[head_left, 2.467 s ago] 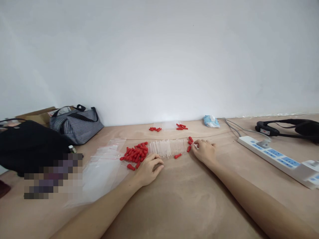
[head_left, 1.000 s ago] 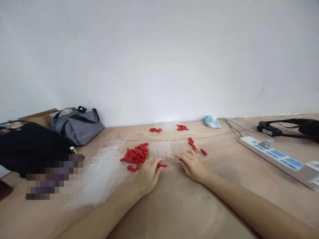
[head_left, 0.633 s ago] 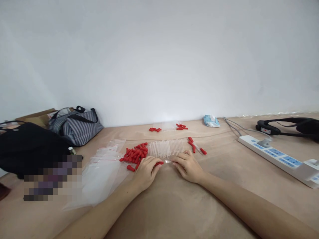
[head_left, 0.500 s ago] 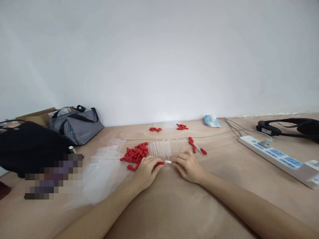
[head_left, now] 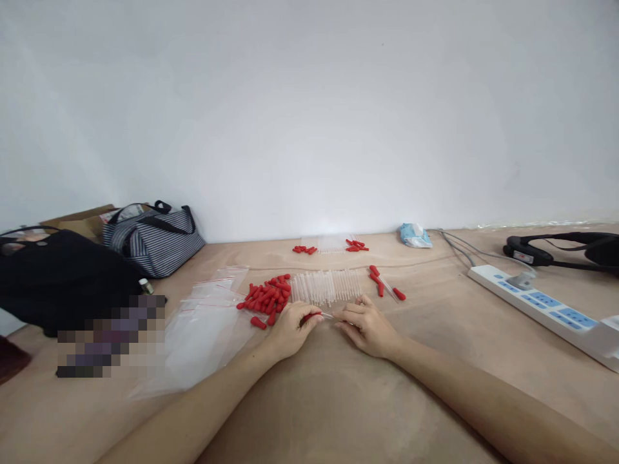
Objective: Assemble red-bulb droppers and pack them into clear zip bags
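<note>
My left hand [head_left: 293, 328] is closed on a red rubber bulb [head_left: 312, 316], partly hidden by the fingers. From the right, my right hand [head_left: 368, 327] pinches a thin clear dropper tube [head_left: 327, 315] whose end meets the bulb's mouth; how far in it sits I cannot tell. Just beyond my hands lies a row of clear dropper tubes [head_left: 326, 287]. Left of that row is a heap of red bulbs [head_left: 267, 294]. To its right, several red bulbs [head_left: 375, 277] lie with clear tubes beside or in them.
Clear zip bags [head_left: 198, 341] spread over the table at left. Behind them stand a striped bag [head_left: 155, 238] and a black bag [head_left: 62, 277]. More tubes and red bulbs [head_left: 356, 245] lie near the wall. A tissue pack [head_left: 414, 236], power strip [head_left: 536, 303] and black headset [head_left: 532, 250] are at right.
The tube and the red bulb have come closer together, with less of the tube showing between my hands. The whole view has shifted slightly.
</note>
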A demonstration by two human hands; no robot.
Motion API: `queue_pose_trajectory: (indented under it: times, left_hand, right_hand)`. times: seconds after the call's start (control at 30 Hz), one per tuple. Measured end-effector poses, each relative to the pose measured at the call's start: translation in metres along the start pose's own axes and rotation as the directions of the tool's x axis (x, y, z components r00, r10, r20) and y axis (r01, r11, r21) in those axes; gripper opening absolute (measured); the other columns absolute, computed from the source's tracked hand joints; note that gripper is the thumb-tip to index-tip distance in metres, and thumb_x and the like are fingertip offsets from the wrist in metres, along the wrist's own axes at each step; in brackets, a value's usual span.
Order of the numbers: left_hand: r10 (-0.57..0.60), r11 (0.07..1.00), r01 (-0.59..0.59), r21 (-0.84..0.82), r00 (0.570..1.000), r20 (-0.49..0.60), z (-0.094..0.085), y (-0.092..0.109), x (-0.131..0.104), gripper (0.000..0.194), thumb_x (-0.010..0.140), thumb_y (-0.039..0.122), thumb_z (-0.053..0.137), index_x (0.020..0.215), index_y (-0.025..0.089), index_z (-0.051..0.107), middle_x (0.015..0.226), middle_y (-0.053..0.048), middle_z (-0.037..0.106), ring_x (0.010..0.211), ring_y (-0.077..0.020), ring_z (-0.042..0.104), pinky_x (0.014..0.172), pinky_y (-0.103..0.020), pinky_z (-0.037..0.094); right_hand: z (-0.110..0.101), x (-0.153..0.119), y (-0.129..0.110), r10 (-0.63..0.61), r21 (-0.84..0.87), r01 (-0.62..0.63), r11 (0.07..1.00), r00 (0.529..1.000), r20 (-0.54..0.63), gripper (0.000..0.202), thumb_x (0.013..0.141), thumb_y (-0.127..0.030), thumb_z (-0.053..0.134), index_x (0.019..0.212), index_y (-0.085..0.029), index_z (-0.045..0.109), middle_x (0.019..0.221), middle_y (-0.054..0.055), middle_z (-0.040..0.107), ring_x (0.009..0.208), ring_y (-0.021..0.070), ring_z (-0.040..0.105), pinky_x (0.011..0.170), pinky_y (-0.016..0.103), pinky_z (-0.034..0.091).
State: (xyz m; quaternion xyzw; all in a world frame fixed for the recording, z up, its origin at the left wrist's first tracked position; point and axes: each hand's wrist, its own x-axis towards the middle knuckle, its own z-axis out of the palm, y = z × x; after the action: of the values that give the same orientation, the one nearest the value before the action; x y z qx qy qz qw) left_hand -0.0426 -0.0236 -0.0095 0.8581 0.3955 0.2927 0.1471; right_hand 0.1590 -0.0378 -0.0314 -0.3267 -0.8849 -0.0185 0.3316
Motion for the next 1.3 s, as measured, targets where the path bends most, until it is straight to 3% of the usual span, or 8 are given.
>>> queue_pose_trajectory:
  times: [0.3,0.6,0.97,1.17,1.3]
  left_hand:
    - [0.107,0.993,-0.108,0.038,0.994,0.029,-0.003,0.007,-0.004,0.012,0.079,0.017,0.053,0.074,0.018,0.063,0.071,-0.001,0.065,0.070,-0.0156,0.057,0.070,-0.030,0.040]
    - [0.079,0.997,-0.079,-0.010,0.995,0.066,-0.004,0.010,-0.003,0.010,0.076,0.012,0.055,0.073,0.017,0.063,0.068,0.000,0.064,0.067,-0.0144,0.057,0.070,-0.028,0.042]
    - [0.107,0.994,-0.102,-0.039,0.983,0.148,-0.009,0.016,-0.003,0.009,0.076,0.016,0.056,0.072,0.018,0.064,0.068,0.000,0.064,0.069,-0.0146,0.056,0.069,-0.027,0.042]
    - [0.102,0.995,-0.102,-0.011,0.994,0.040,-0.005,0.010,-0.004,0.014,0.079,0.022,0.052,0.075,0.017,0.064,0.067,-0.002,0.062,0.065,-0.0147,0.055,0.064,-0.026,0.042]
    - [0.158,0.987,-0.159,0.039,0.987,0.030,-0.004,0.011,-0.005,0.016,0.080,0.022,0.051,0.072,0.016,0.063,0.063,-0.002,0.059,0.064,-0.0152,0.053,0.064,-0.028,0.042]
  right_hand:
    - [-0.007,0.000,0.003,-0.083,-0.047,0.083,0.995,0.997,0.005,0.021,0.086,-0.020,0.043,0.097,-0.021,0.061,0.067,-0.001,0.061,0.056,0.0090,0.050,0.069,0.030,0.025]
    - [-0.009,0.002,0.005,-0.221,-0.188,0.212,0.959,0.975,-0.026,0.028,0.084,-0.011,0.036,0.090,-0.019,0.062,0.062,-0.001,0.060,0.052,0.0088,0.044,0.067,0.031,0.023]
    - [-0.009,0.002,0.010,-0.354,-0.336,0.334,0.881,0.935,0.001,0.027,0.084,-0.011,0.035,0.093,-0.019,0.059,0.064,-0.001,0.059,0.057,0.0106,0.044,0.066,0.033,0.023]
    - [-0.004,0.001,0.001,-0.193,-0.252,0.170,0.953,0.979,-0.068,0.024,0.082,-0.012,0.038,0.086,-0.018,0.061,0.062,0.000,0.056,0.056,0.0100,0.045,0.067,0.032,0.023]
    - [-0.003,0.002,-0.004,-0.119,-0.156,0.109,0.982,0.992,-0.052,0.021,0.083,-0.016,0.040,0.081,-0.018,0.061,0.065,0.000,0.057,0.056,0.0096,0.045,0.068,0.032,0.023]
